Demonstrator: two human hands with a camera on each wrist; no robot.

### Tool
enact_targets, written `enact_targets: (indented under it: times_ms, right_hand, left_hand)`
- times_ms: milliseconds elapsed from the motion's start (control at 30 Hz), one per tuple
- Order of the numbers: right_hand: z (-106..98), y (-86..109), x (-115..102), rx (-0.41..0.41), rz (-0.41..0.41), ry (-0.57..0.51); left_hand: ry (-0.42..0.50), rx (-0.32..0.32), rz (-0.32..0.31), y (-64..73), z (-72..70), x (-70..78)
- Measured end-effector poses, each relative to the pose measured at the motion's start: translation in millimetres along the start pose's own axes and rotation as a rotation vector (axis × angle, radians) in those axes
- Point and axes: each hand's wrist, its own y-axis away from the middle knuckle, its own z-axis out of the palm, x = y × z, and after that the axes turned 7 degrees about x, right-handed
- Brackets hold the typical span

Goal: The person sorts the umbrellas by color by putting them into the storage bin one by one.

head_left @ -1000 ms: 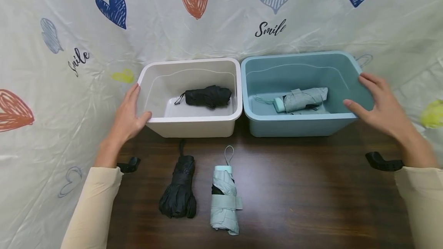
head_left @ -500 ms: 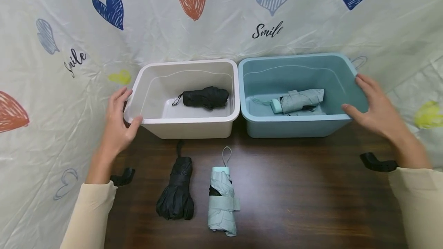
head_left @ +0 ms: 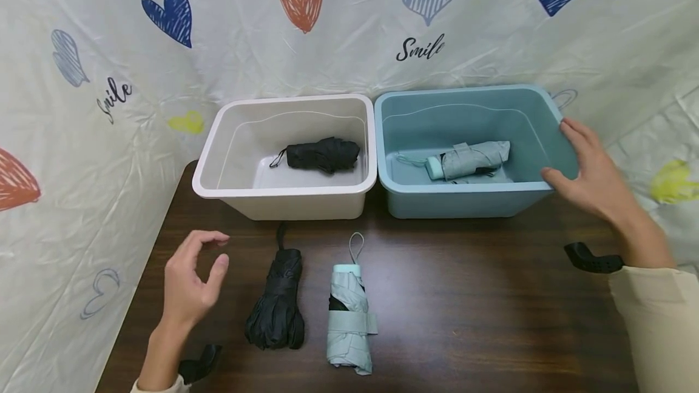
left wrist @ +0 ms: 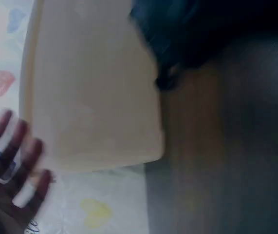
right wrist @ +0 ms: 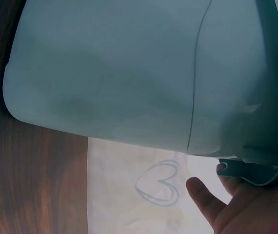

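My left hand (head_left: 191,284) hovers over the tabletop, left of a folded black umbrella (head_left: 278,308), with its fingers loosely bent and nothing between them. That umbrella is a dark blur in the left wrist view. Beside it lies a folded pale mint umbrella (head_left: 351,320) with a strap and a wrist loop. At the right end of the blue bin (head_left: 453,204), my right hand (head_left: 597,171) rests against the rim, thumb near the front corner. Inside that bin is a pale mint umbrella (head_left: 475,159). A black umbrella (head_left: 323,154) lies in the off-white bin (head_left: 295,204).
Both bins stand side by side at the back of the dark wooden table (head_left: 464,302). Behind them and to the left is a white sheet (head_left: 338,59) printed with hearts and the word "Smile". A black wrist mount (head_left: 592,258) sits under the right wrist.
My left hand has let go of the off-white bin's left corner and drawn back toward the front, beside the black umbrella. The right hand stays at the blue bin's rim.
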Motion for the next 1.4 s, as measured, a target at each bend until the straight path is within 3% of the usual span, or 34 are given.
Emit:
enact_targets:
  times_ms: [200,367,667,1100,1400]
  right_hand:
    - [0.6,-0.1,-0.2,0.009,-0.004,0.000]
    - [0.5,0.9,1.8,0.026,-0.015,-0.008]
    - [-0.6,3.3,2.7,0.043,-0.027,-0.020]
    - [1.2,0.4,2.8,0.042,-0.032,-0.010]
    - [1.4,1.5,4.6,0.045,-0.030,-0.009]
  left_hand:
    - [-0.184,-0.231,-0.275,40.3,11.9,19.6]
    - [-0.213,-0.348,-0.392,53.1,23.6,30.2]
    - [-0.264,-0.506,-0.501,65.5,42.5,38.1]
    - [-0.327,-0.570,-0.641,69.2,48.4,52.8]
    - [-0.382,-0.621,-0.652,63.9,51.4,54.3]
